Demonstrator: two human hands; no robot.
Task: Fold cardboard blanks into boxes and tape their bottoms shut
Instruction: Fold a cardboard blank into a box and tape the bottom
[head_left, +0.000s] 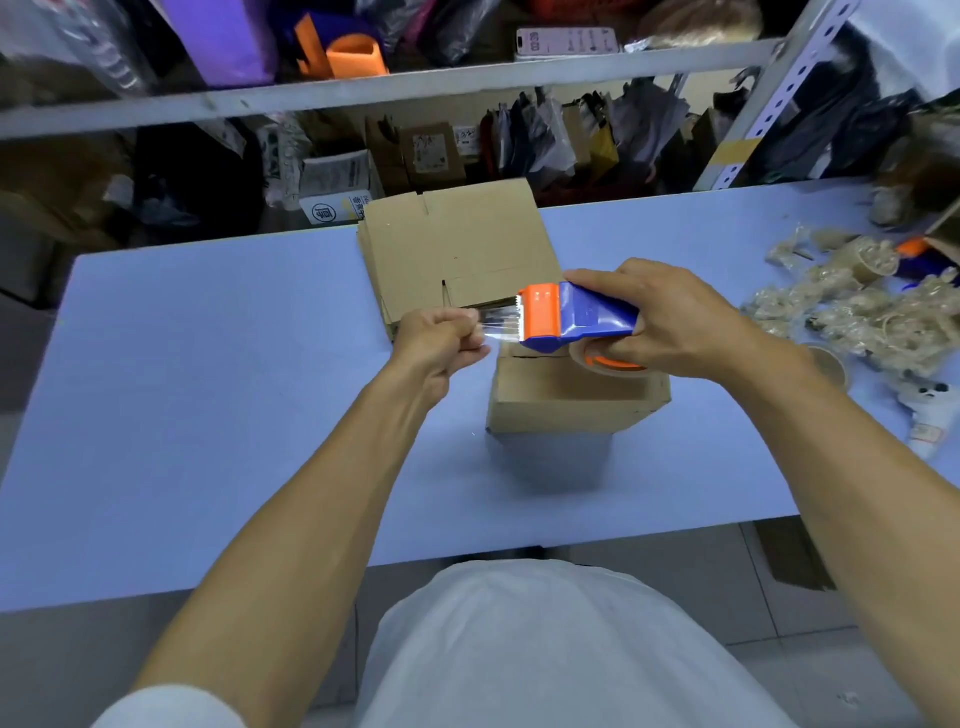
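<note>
A folded brown cardboard box (571, 397) stands on the blue table (234, 405), below both hands. My right hand (670, 322) grips a blue and orange tape dispenser (566, 317) held above the box. My left hand (441, 340) pinches the free end of the clear tape (501, 323), stretched between my fingers and the dispenser's toothed edge. A stack of flat cardboard blanks (457, 249) lies behind the hands at the table's far edge.
A heap of crumpled used tape and empty tape cores (857, 306) covers the table's right side. Metal shelving (363, 91) with bags, boxes and a phone stands behind the table. The table's front edge lies just before my body.
</note>
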